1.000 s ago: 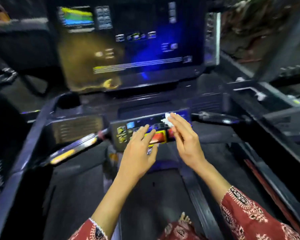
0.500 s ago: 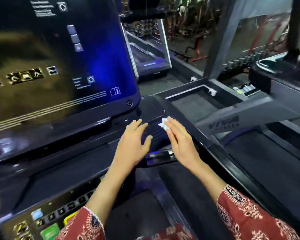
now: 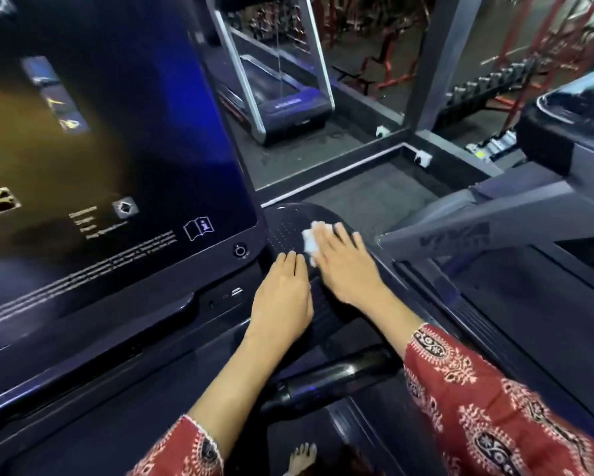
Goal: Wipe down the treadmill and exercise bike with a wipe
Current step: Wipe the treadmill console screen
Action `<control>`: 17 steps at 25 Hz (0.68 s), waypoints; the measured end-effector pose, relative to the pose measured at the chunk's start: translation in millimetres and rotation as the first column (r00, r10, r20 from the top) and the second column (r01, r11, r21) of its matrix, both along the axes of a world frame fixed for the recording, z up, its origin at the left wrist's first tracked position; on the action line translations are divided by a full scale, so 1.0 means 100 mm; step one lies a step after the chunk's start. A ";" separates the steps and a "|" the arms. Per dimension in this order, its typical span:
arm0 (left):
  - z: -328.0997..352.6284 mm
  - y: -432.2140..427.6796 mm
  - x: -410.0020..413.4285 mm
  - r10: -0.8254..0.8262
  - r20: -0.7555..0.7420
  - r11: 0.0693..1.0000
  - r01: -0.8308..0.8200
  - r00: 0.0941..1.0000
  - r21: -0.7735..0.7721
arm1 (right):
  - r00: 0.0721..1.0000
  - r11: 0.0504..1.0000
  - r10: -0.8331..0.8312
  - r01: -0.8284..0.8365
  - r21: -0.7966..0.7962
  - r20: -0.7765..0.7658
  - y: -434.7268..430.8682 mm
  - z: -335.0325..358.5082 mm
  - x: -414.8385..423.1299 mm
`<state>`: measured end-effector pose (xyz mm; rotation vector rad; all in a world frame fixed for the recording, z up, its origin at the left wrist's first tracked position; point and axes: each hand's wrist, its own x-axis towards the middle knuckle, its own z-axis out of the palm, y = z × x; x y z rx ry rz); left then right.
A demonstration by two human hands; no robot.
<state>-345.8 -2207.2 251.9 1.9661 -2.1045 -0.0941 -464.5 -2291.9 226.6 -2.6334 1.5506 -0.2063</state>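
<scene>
1. The right hand (image 3: 347,266), fingers straight and close together, presses a white wipe (image 3: 310,241) flat onto the dotted console corner (image 3: 283,231) of the treadmill (image 3: 117,355), just right of the screen (image 3: 100,166)
2. The left hand (image 3: 282,297) lies flat and holds nothing, just right of the screen's lower corner
3. A black handlebar (image 3: 323,381) sits below and right of the screen

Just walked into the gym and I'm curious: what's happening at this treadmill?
A person is wiping the treadmill console. Their right hand presses a white wipe flat against the dotted black panel just right of the lit screen. The left hand rests flat on the console beside it, holding nothing.
</scene>
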 end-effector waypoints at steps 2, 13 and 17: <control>0.01 -0.10 -0.03 0.007 0.011 0.997 -0.008 1.000 0.079 | 0.987 0.986 -0.161 0.160 0.054 0.011 0.06 -0.03 -0.27; -0.14 -0.47 -0.23 -0.285 0.024 0.943 0.276 0.958 0.185 | 0.989 0.977 -0.142 0.145 0.155 -0.030 0.12 -0.03 -0.39; -0.15 -0.41 -0.42 -0.496 -0.004 0.851 0.487 0.868 0.197 | 0.913 0.911 -0.408 0.408 0.054 -0.002 0.99 -0.10 -0.94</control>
